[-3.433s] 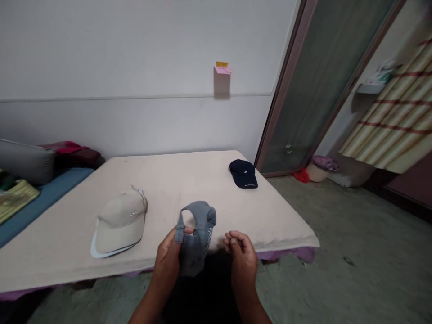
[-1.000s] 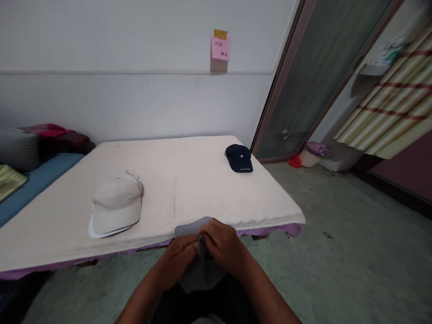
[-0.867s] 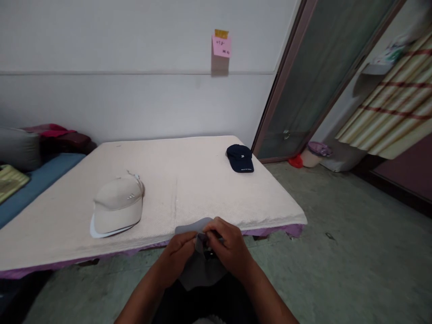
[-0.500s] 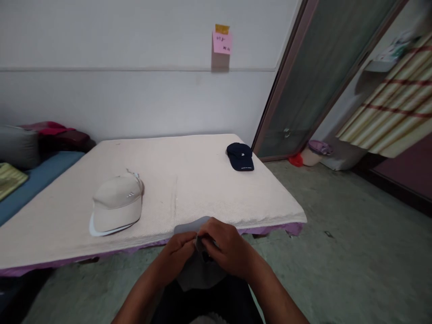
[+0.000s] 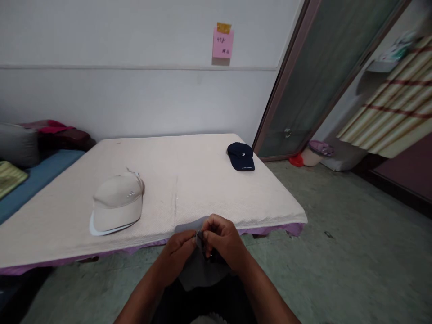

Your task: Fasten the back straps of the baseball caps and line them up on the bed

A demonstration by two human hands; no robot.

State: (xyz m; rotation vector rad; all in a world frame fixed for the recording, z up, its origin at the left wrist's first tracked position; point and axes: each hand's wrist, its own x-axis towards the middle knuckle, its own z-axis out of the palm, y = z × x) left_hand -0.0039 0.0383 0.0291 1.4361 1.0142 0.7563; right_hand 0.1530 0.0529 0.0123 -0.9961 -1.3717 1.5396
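A grey cap [image 5: 201,272] rests over my lap at the bed's front edge, its brim reaching toward the sheet. My left hand [image 5: 178,254] is closed on the cap's strap [image 5: 199,240], thumb on top. From the other side my right hand [image 5: 222,238] pinches the strap close by, fingers curled; the fingertips partly hide what they grip. A beige cap [image 5: 117,202] with a white-edged brim lies on the bed to the left. Farther back on the right sits a navy cap [image 5: 240,156] with a small white mark.
The bed [image 5: 189,180] has a pale cover and a purple cloth under its front edge. A grey pillow [image 5: 17,145] and folded cloths lie at the left. A pink note [image 5: 222,44] hangs on the wall. Beyond the bed's right end stand a sliding door [image 5: 300,81] and a bin [image 5: 312,156].
My right fingers have lifted slightly and shifted along the strap, showing more of it between the hands. My left hand keeps its grip. The caps on the bed have not moved.
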